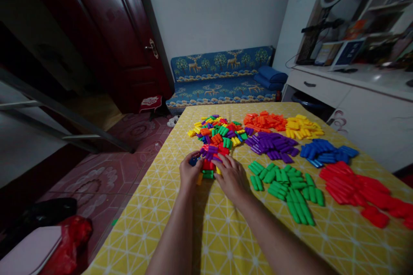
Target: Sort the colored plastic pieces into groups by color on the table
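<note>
My left hand (189,172) is at the near left side of a mixed pile of coloured plastic building pieces (209,131), its fingers curled round a dark blue piece (193,161). Across from it, my right hand (231,177) rests with fingers stretched over the near right side, touching the pieces there. Between the two hands lie purple pieces (210,151), red pieces (208,164) and a green piece (208,174). An orange piece (199,178) sits by my left fingers. My fingers partly hide what they touch.
Sorted heaps cover the table's right: orange (263,121), yellow (303,127), purple (272,145), blue (327,151), green (287,182) and red (355,184). A yellow patterned cloth (155,223) covers the table. Beyond stands a blue sofa (222,81); a white cabinet (371,116) is at right.
</note>
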Demonstrator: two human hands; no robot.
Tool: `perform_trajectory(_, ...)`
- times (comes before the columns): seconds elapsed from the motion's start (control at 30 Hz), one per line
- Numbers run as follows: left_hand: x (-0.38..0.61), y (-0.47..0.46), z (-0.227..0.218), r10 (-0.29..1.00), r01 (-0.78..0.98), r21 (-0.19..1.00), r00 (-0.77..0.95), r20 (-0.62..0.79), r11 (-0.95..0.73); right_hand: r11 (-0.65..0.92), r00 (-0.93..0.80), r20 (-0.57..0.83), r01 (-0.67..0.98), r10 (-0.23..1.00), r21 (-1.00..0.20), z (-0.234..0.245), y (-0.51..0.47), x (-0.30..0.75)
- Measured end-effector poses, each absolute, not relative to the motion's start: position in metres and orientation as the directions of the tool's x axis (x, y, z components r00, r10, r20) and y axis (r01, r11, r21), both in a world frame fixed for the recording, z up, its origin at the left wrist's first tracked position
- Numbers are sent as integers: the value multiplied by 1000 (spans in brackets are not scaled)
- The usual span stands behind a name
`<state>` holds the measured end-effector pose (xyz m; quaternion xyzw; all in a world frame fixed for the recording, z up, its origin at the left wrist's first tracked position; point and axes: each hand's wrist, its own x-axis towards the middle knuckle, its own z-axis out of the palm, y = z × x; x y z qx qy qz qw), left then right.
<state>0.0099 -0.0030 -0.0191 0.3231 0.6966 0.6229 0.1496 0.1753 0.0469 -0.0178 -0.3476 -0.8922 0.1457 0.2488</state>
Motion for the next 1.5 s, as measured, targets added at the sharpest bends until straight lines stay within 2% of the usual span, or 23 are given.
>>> perform_trajectory(0.1,14,-3,-11,694,123,988,-704,151,-91,691,-574,390,540,720,-481,-18,53,176)
perform_trajectory(0.23,21,-6,-2,752,145,980,-629,196,-134,694,-516,468,480,718,-536,-15,52,182)
perform_trajectory(0.3,23,-7,-2,759,245,963,-604,243,-113,702,-500,495,463,711,-541,-15,51,183)
perform_trajectory(0.37,24,-8,-3,756,418,908,-583,298,-35,715,-511,501,465,698,-522,-15,50,182)
perform_trajectory(0.47,27,-9,-3,796,684,722,-492,354,102,743,-552,498,475,669,-472,-16,48,179)
perform_trajectory(0.57,31,-9,-1,851,813,569,-381,361,123,762,-574,501,476,647,-439,-15,47,176)
perform_trajectory(0.87,39,-7,3,871,835,508,-397,291,211,715,-543,465,558,699,-422,-12,46,176)
perform_trajectory(1.13,41,-10,7,901,854,475,-359,244,212,711,-521,485,551,703,-438,-13,47,177)
perform_trajectory(1.27,41,-8,1,841,834,512,-418,344,205,704,-446,544,476,710,-528,-11,48,180)
perform_trajectory(1.4,39,-5,-4,732,657,750,-550,402,81,714,-343,628,284,698,-639,-8,50,183)
perform_trajectory(1.5,40,-5,-2,751,455,887,-557,354,-80,714,-280,666,127,691,-688,-6,47,183)
